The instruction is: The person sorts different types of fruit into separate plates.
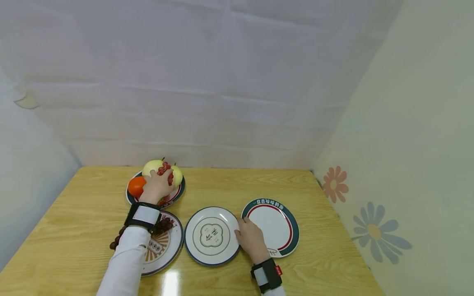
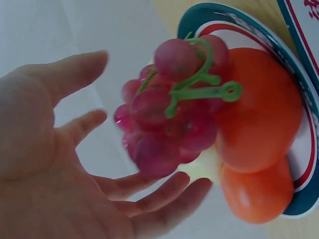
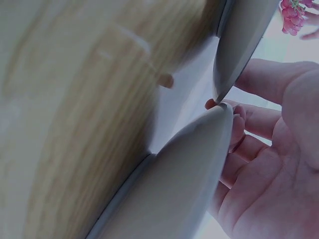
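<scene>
A bunch of red grapes [image 2: 159, 114] with a green stem sits over the fruit plate [image 1: 128, 197], near the yellow pears [image 1: 177, 176]. My left hand [image 1: 155, 187] reaches above this plate. In the left wrist view the thumb and fingers of the left hand [image 2: 75, 149] are spread around the grapes; a gap shows at the thumb, and fingertips are near the lower grapes. My right hand [image 1: 252, 238] rests between the middle plate [image 1: 212, 236] and the green-rimmed plate [image 1: 272, 224]. Its thumb touches the middle plate's rim; the right wrist view partly hides its fingers behind the rims.
Orange-red round fruits [image 2: 259, 114] lie on the fruit plate. Under the left forearm stands a patterned plate [image 1: 174, 242] with dark red grapes [image 1: 163, 226] on it. Behind the wooden table [image 1: 222, 185] hangs a pale cloth [image 1: 207, 102]; a flowered cloth [image 1: 407, 164] borders its right side.
</scene>
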{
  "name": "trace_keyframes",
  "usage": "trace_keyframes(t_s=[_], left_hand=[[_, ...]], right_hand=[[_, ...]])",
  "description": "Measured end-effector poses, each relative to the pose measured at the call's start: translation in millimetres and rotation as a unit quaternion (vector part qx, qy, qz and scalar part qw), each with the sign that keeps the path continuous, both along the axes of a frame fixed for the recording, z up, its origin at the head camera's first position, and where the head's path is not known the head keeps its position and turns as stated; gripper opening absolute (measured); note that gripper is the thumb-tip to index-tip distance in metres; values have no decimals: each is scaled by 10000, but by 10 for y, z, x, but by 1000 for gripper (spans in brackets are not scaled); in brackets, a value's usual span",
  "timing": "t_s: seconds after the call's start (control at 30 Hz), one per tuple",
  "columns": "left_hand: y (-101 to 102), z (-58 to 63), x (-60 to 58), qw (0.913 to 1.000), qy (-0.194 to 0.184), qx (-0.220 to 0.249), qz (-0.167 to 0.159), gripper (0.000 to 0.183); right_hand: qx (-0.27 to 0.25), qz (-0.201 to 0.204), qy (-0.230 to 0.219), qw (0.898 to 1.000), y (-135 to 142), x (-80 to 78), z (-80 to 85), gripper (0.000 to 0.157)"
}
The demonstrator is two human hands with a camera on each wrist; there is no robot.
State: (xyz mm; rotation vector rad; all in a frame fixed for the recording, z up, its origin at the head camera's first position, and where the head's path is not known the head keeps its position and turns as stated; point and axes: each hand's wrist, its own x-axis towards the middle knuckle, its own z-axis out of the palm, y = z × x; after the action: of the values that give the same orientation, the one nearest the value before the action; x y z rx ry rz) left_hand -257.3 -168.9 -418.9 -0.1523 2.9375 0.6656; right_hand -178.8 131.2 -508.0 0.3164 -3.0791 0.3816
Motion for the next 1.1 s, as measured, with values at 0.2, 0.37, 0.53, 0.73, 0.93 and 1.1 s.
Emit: trace_keyframes(t_s=[0.2, 0.37, 0.53, 0.73, 0.93, 1.1], left_hand=[[-90, -123, -92, 9997, -171, 133, -145, 58], [-163, -126, -129, 9989, -18, 360, -298, 59], [-208, -40, -63, 9980, 102, 352, -519, 62], [-171, 133, 210, 9909, 312, 178, -1299, 71], [-93, 243, 625, 9748, 88, 462, -2179, 67], [-18, 225, 948, 9742, -502, 292, -2179, 67]], right_hand=[[6, 16, 101, 9999, -9, -3, 0, 40], [-11, 33, 81, 10000, -14, -14, 25, 41], [-5, 110, 119, 9999, -10, -16, 49, 40], [68, 130, 188, 9997, 6, -27, 50, 40], [72, 108, 216, 9997, 7, -21, 52, 39], [78, 181, 469, 9987, 20, -26, 58, 38]])
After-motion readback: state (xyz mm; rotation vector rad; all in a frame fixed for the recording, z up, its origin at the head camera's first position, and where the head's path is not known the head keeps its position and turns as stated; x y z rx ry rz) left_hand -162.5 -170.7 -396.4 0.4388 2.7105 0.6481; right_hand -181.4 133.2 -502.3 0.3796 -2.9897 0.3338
